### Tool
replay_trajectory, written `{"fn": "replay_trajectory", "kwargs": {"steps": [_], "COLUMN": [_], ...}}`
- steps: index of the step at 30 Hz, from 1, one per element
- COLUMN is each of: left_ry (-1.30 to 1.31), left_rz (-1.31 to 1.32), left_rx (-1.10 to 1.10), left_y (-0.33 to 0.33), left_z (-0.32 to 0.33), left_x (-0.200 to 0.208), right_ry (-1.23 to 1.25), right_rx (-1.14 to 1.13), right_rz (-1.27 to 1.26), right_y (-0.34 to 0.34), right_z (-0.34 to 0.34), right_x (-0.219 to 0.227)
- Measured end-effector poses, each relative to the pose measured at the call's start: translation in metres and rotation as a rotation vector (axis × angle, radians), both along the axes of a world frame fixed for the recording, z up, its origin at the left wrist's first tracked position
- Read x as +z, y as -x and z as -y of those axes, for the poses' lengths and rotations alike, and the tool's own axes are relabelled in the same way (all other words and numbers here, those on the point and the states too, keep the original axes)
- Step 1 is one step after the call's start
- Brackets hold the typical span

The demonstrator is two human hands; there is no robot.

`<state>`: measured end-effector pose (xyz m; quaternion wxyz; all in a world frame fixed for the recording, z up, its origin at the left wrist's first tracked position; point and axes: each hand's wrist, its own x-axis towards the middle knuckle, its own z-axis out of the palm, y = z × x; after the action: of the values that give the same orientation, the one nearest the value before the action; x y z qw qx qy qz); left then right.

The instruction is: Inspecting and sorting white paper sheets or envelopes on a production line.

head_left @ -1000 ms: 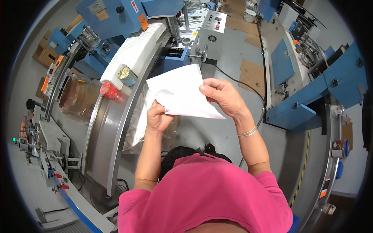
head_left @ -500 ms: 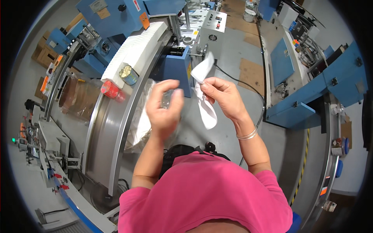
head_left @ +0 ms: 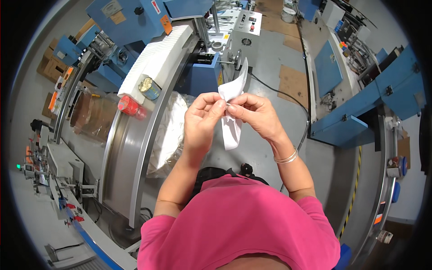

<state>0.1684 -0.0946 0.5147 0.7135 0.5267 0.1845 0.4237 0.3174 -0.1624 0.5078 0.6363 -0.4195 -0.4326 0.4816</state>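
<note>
Centrally pinched, the white sheet (head_left: 231, 135) extends — both ways — past the fingers (head_left: 240, 112).

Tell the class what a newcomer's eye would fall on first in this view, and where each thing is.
Probably the bright pink short-sleeved fabric shirt comes first, filling the lower middle of the view. Just above it, the bare left hand and bare right hand pinch a thin white sheet, gathered at its middle. Left of the hands, a red rounded object stands out near the end of a long white ridged stack.
</note>
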Motion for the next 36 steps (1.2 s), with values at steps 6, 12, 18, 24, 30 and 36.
{"fn": "replay_trajectory", "kwargs": {"steps": [6, 12, 18, 24, 30, 36], "left_ry": [0.124, 0.124, 0.205, 0.198, 0.086, 0.07], "left_rz": [0.032, 0.032, -0.011, 0.154, 0.203, 0.188], "left_rx": [-0.112, -0.111, -0.112, -0.075, -0.021, 0.05], "left_y": [0.0, -0.007, -0.006, 0.001, 0.013, 0.016], "left_z": [-0.007, -0.005, -0.018, -0.037, -0.043, -0.044], "left_x": [-0.002, 0.001, 0.004, 0.006, 0.008, 0.012], "right_ry": [-0.024, -0.074, -0.073, -0.134, -0.137, -0.24], "right_rx": [-0.027, -0.025, -0.199, -0.381, -0.406, -0.587], "right_rz": [0.125, 0.043, 0.036, -0.054, -0.095, -0.04], "right_y": [-0.008, -0.009, -0.007, -0.042, -0.065, -0.066], "right_z": [-0.001, -0.006, -0.011, -0.012, -0.004, -0.01], "right_x": [-0.009, -0.008, 0.004, 0.02, 0.038, 0.039]}}
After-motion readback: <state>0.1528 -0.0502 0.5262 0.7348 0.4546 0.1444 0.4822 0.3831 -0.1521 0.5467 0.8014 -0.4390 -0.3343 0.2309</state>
